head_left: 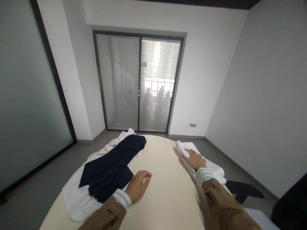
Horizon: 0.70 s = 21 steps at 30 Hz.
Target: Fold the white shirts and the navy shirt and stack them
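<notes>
Plain pale walls and a pair of glazed doors (139,83) with blinds stand behind a light, rounded table (165,204), seen from above by someone in brown sleeves. On the right side of the table lies a folded white cloth (213,167), with the person's right hand (195,159) palm down on it, fingers spread a little apart. On the left, a dark navy garment (107,166) lies rumpled over white fabric (76,199). Just beside the navy garment is the left hand (139,187), its fingers loosely curled, with a small gap at the thumb and nothing visible in them. All the cloth looks light, soft and limp, hard to break but quick to crease or slide; the white fold would best be taken by its thick folded edge with a hand beneath, the navy piece by two corners. The right hand and sleeve hide part of the white cloth, and whether its fingertips pinch any layer cannot be told. A greyish strip (200,196) beside that forearm is unclear, and a black object (294,198) is cut off at the right edge.
</notes>
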{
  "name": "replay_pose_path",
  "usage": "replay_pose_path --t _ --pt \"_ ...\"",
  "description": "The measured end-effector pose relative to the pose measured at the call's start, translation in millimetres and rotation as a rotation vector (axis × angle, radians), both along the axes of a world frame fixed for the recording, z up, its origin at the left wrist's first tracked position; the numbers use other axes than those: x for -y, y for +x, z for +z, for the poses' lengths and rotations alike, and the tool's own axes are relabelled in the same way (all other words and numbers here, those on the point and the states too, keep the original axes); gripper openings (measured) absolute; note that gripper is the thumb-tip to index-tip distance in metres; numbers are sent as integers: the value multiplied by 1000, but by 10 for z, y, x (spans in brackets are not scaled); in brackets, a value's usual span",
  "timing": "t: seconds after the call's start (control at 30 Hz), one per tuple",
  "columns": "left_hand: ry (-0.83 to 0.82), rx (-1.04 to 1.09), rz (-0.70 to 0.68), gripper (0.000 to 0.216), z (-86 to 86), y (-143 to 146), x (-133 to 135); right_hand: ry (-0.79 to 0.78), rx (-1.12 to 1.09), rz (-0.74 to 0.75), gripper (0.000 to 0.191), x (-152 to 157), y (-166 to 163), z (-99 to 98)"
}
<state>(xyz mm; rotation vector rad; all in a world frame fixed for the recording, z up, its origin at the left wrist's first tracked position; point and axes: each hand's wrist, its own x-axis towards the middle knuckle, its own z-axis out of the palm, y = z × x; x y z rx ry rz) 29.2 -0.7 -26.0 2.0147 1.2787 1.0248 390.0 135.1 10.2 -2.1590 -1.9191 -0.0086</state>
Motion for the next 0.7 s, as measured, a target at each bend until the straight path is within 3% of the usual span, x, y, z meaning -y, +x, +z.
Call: replay_pose_path --t 0.1,0.23,0.3,0.4,0.53,0.63,0.7 --pt "41 -28 -24 18 25 0 9 -40 -26 -57 76 84 -57 33" --pt "66 -29 -48 18 41 -11 20 -45 -38 -22 79 174 -106 214" --pt "70 -22 -53 18 47 -23 23 45 -17 37 71 256 -210 327" --pt "73 -9 -54 18 44 -36 27 266 -19 252 49 466 -539 405" --pt "68 15 -42 18 12 -7 31 350 -143 508 37 774 -1062 171" --pt "90 63 2 21 53 -4 15 262 -167 501 43 883 -1241 -144" --pt "174 5 106 25 147 -71 -13 143 -154 484 48 894 -1242 -307"
